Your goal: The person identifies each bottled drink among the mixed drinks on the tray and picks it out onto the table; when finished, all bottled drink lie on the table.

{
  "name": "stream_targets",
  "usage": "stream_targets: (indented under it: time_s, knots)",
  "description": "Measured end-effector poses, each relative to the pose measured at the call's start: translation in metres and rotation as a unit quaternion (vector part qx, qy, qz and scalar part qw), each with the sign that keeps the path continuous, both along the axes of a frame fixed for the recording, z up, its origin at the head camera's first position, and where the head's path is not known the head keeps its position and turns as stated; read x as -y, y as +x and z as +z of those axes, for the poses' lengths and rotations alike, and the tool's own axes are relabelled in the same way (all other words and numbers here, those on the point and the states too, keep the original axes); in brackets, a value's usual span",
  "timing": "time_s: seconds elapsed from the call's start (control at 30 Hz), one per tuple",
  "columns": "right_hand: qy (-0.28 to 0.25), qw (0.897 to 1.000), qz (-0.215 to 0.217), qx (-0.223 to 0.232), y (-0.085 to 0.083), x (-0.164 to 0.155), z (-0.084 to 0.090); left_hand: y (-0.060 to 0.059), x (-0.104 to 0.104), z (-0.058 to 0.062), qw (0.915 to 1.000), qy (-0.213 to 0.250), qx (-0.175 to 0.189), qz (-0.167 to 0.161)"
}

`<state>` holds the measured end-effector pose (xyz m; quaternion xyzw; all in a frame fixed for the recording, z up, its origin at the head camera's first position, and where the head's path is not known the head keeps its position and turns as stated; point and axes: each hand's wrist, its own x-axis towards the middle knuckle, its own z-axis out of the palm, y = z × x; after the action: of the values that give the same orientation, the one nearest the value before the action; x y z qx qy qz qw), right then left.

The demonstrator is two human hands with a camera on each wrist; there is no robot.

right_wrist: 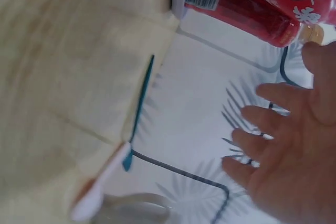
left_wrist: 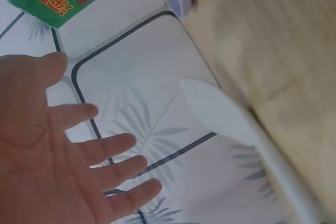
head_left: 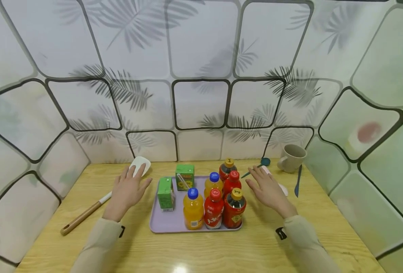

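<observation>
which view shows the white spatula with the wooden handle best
The head view: the spatula lies whole on the table, white blade by the left hand, wooden handle running toward the near left. The left wrist view shows only its white blade and part of the shaft, blurred. The right wrist view does not show it.

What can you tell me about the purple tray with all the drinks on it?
The tray is pale lilac, rectangular with rounded corners and a low raised rim, and looks like plastic. It lies flat on the wooden table, between the two hands, which do not touch it. It carries two green juice cartons on its left and six capped bottles, orange and red, on its right.
</observation>
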<state>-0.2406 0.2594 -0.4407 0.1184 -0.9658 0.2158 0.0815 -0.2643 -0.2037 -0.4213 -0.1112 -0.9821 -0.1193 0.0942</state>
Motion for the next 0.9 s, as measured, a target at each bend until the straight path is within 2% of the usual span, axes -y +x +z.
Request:
stream_targets:
  time_s: [0.07,0.13,0.23,0.3,0.37,0.43,0.47,0.53,0.6,0.63,0.7,0.77,0.9]
  knots:
    - [-0.073,0.997,-0.003,0.014,-0.001,-0.004,-0.002,0.001,0.003,-0.003,0.999,0.041,0.003,-0.019]
    - [-0.169,0.985,-0.004,0.045,-0.002,-0.008,-0.003,0.0,0.007,-0.008,0.9948,0.093,0.019,-0.038]
    - [-0.298,0.95,0.003,0.095,-0.002,-0.013,-0.006,-0.001,0.013,-0.015,0.9812,0.171,0.069,-0.057]
    - [-0.361,0.925,0.016,0.117,-0.002,-0.014,-0.008,-0.002,0.018,-0.022,0.9673,0.22,0.111,-0.06]
    - [-0.407,0.904,0.033,0.126,-0.001,-0.014,-0.01,-0.003,0.022,-0.028,0.9456,0.275,0.163,-0.06]
    - [-0.442,0.886,0.05,0.131,0.001,-0.013,-0.012,-0.003,0.024,-0.033,0.9141,0.337,0.218,-0.057]
    - [-0.455,0.879,0.057,0.134,0.003,-0.013,-0.013,-0.003,0.025,-0.035,0.895,0.369,0.244,-0.057]
    - [-0.472,0.868,0.066,0.141,0.007,-0.012,-0.013,-0.005,0.025,-0.039,0.859,0.421,0.287,-0.052]
    - [-0.482,0.861,0.076,0.145,0.013,-0.01,-0.014,-0.008,0.025,-0.041,0.8333,0.453,0.313,-0.048]
    - [-0.485,0.858,0.084,0.147,0.015,-0.009,-0.014,-0.009,0.025,-0.043,0.826,0.461,0.321,-0.046]
    - [-0.485,0.855,0.101,0.151,0.02,-0.006,-0.014,-0.011,0.024,-0.045,0.8212,0.465,0.328,-0.043]
    - [-0.483,0.854,0.121,0.153,0.023,-0.002,-0.014,-0.011,0.022,-0.048,0.8214,0.462,0.331,-0.046]
    - [-0.46,0.863,0.142,0.15,0.029,0.007,-0.013,-0.012,0.016,-0.052,0.8228,0.446,0.346,-0.066]
